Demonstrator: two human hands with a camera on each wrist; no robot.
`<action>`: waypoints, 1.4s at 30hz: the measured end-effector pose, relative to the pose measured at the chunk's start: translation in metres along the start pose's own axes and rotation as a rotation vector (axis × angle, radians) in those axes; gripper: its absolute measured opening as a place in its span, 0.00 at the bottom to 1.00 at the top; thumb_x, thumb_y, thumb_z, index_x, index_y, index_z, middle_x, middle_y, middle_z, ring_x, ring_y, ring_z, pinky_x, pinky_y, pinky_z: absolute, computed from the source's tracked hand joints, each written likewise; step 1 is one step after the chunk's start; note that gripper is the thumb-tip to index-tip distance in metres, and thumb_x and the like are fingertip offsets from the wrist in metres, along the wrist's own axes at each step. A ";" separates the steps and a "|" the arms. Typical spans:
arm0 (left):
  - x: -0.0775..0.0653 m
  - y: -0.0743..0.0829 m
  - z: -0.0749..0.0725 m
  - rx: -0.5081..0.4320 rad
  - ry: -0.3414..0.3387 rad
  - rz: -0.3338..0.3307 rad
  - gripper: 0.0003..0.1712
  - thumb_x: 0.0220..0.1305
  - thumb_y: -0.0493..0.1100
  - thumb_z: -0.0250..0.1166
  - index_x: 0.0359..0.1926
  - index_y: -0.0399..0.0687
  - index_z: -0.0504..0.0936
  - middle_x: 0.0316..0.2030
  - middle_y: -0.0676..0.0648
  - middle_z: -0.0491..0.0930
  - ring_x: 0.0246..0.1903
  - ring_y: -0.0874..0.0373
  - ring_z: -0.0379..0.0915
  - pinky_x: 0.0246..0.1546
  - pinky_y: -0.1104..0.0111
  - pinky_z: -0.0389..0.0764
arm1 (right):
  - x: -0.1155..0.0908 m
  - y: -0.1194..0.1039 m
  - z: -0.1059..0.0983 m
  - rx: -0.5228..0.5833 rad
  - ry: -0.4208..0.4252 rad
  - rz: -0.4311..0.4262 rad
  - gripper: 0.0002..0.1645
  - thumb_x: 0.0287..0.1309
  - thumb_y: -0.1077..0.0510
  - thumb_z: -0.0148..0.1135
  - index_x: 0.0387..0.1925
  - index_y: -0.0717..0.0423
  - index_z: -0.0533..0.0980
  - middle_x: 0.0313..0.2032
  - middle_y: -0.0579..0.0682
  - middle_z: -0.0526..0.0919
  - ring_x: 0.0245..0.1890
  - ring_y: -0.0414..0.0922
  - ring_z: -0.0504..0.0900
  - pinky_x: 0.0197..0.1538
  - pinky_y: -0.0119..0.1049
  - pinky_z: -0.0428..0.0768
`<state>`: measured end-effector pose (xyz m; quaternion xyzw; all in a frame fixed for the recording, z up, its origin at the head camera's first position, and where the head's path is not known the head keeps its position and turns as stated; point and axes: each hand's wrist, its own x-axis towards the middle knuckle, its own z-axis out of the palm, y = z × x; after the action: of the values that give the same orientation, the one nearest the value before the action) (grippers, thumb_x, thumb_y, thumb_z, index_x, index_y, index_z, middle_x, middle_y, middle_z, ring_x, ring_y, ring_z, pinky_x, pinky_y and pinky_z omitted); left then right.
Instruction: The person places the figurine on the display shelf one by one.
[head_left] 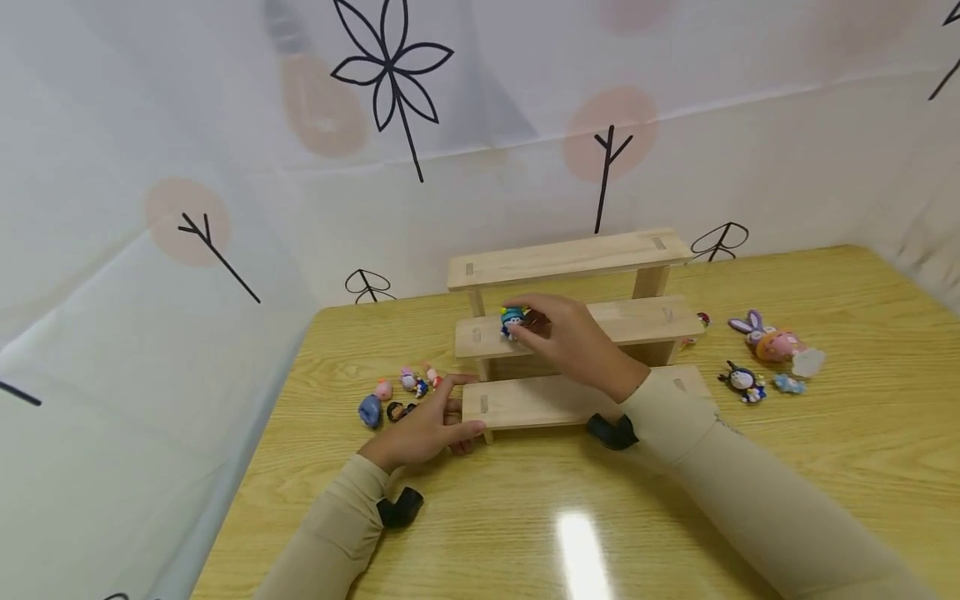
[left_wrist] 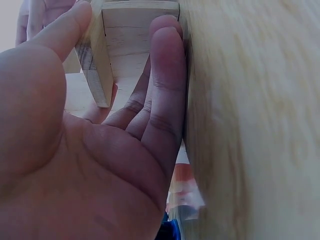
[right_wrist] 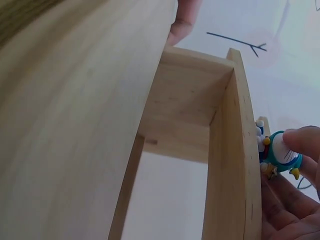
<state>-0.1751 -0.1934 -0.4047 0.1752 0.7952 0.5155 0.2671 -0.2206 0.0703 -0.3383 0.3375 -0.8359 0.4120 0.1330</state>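
Note:
A three-step wooden display shelf (head_left: 570, 260) stands on the table. My right hand (head_left: 576, 343) pinches a small figurine (head_left: 513, 320) with a teal hat and a white face between thumb and fingers, at the left part of the middle step. In the right wrist view the figurine (right_wrist: 281, 148) is upright relative to the step, its feet right at the board's surface. My left hand (head_left: 420, 429) holds the left end of the lowest step, thumb over the board's top edge. Seen from the left wrist, the other fingers (left_wrist: 167, 75) reach in under that board.
Left of the shelf lie several small figurines, among them a blue one (head_left: 370, 411) and a dark-haired one (head_left: 397, 410). To the right are a rabbit-eared figurine (head_left: 780, 344), a black-hooded one (head_left: 742, 380) and a small light-blue one (head_left: 790, 383). A patterned white cloth (head_left: 487, 192) hangs behind the table.

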 end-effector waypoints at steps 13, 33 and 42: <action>0.000 0.001 0.000 0.003 0.002 0.003 0.43 0.70 0.53 0.64 0.75 0.58 0.48 0.47 0.41 0.82 0.33 0.53 0.83 0.38 0.62 0.85 | 0.015 -0.006 0.019 0.015 -0.040 0.000 0.20 0.66 0.58 0.65 0.58 0.58 0.78 0.44 0.52 0.86 0.38 0.42 0.85 0.42 0.36 0.85; 0.002 -0.001 0.002 -0.013 0.016 0.002 0.41 0.71 0.54 0.62 0.75 0.66 0.47 0.43 0.40 0.82 0.32 0.50 0.83 0.38 0.59 0.86 | 0.024 0.001 0.026 0.085 -0.053 0.071 0.21 0.67 0.56 0.65 0.60 0.54 0.78 0.39 0.50 0.86 0.37 0.40 0.84 0.42 0.36 0.85; 0.000 -0.001 0.000 -0.007 0.024 0.000 0.40 0.72 0.53 0.61 0.75 0.67 0.47 0.43 0.41 0.82 0.32 0.50 0.84 0.39 0.60 0.86 | 0.020 0.001 0.020 0.088 -0.065 0.047 0.28 0.64 0.56 0.68 0.64 0.55 0.75 0.47 0.54 0.86 0.44 0.46 0.86 0.48 0.40 0.85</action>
<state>-0.1746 -0.1937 -0.4060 0.1680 0.7966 0.5203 0.2579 -0.2352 0.0462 -0.3416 0.3366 -0.8284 0.4403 0.0813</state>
